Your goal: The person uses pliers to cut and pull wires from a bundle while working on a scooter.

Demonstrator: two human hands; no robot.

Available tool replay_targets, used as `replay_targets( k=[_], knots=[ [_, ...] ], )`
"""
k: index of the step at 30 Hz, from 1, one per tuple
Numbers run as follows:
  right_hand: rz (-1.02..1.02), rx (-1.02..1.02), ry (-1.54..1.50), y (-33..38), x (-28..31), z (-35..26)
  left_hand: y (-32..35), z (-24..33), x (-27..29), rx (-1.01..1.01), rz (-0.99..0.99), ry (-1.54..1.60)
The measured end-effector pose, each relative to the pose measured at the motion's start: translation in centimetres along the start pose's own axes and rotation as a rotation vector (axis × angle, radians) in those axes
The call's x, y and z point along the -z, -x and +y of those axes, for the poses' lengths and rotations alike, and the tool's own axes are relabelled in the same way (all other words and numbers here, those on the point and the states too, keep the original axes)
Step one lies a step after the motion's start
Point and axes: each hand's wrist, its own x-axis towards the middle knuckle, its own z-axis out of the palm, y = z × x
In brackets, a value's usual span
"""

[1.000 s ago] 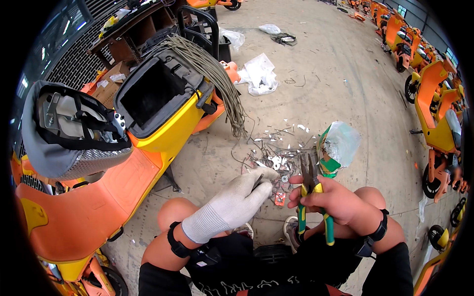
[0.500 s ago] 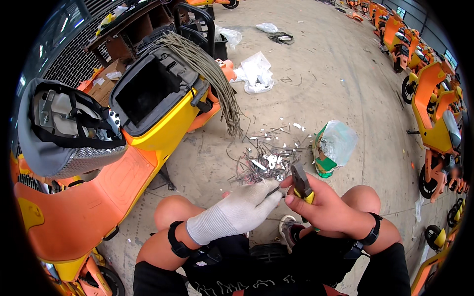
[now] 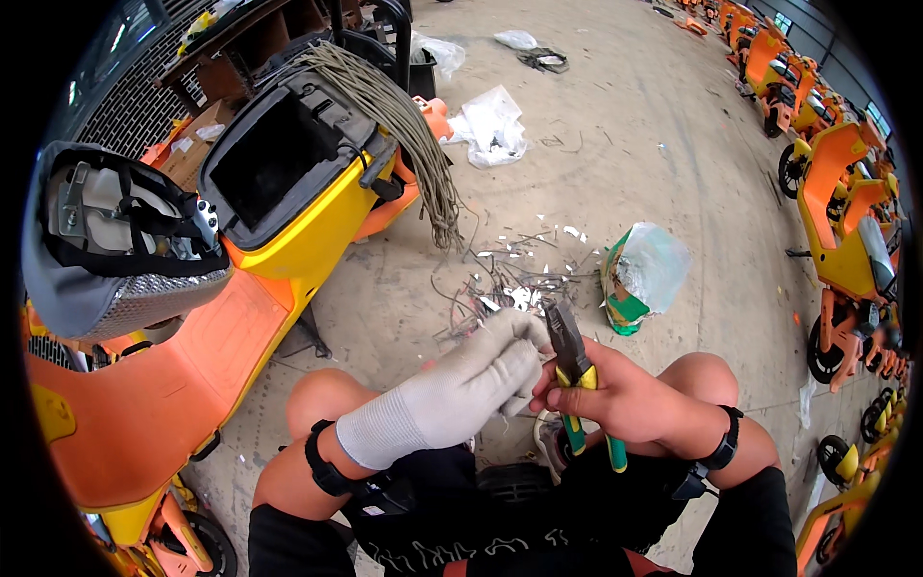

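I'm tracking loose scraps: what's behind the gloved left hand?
Beyond the gloved left hand, part of a strewn scrap pile, white and dark, shows on the floor. The hand covers whatever lies directly behind it, and anything in its grasp cannot be seen either.

This looks like a scooter workshop: orange-and-yellow scooters [image 3: 833,207] line the right edge of a broad concrete floor [image 3: 716,279]. Toward its left edge stands an opened-up scooter [image 3: 310,246]; pliers [image 3: 569,348] and scattered wire scraps [image 3: 520,296] fit too.
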Motion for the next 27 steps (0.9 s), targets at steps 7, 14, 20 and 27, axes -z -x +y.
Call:
replay_targets(
  k=[7,14,20,27],
  knots=[
    [0.038,0.037,0.047,0.2,-0.4,0.0,-0.2,-0.3,0.4,0.054,-0.006,-0.145],
    [0.092,0.056,0.127,0.0,-0.4,0.6,-0.2,0.3,0.6,0.075,-0.044,-0.343],
    [0.074,-0.006,0.157,0.2,-0.6,-0.2,-0.2,0.2,0.1,0.108,0.002,-0.385],
    [0.038,0.031,0.115,0.1,-0.4,0.3,-0.1,0.8,-0.3,0.131,-0.002,-0.316]
  ],
)
